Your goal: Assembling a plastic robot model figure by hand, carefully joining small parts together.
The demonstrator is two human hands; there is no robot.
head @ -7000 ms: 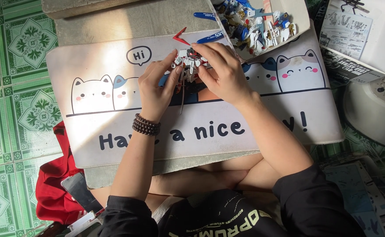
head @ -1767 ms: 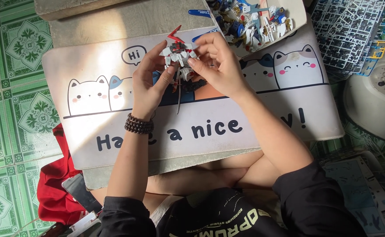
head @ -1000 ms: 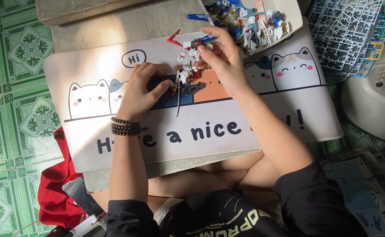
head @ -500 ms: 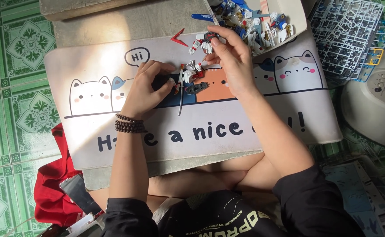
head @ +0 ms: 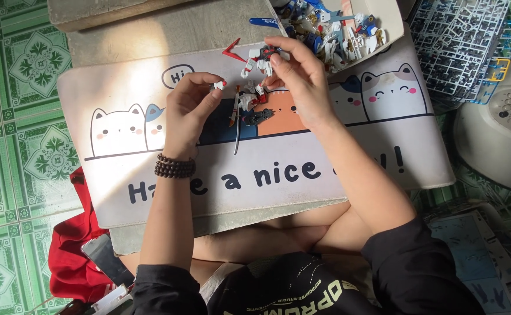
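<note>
My left hand [head: 189, 108] pinches a small white and red model part [head: 219, 85] between thumb and fingers over the cat-print desk mat [head: 121, 192]. My right hand [head: 299, 76] is closed on a dark red and white model piece [head: 265, 53] near the mat's top edge. Between my hands, loose pieces of a white, red and grey model figure [head: 249, 108] lie on the mat. A red pointed part [head: 232, 50] lies just above them.
A tray of several small blue, white and red model parts [head: 340, 29] sits at the top right. Grey plastic part frames [head: 459, 41] and a round white appliance [head: 497, 131] lie at the right. A red cloth [head: 72, 256] and a phone [head: 106, 262] lie at lower left.
The model that both hands held together has come apart. My left hand dropped toward the mat and now holds one small part; my right hand moved up toward the tray.
</note>
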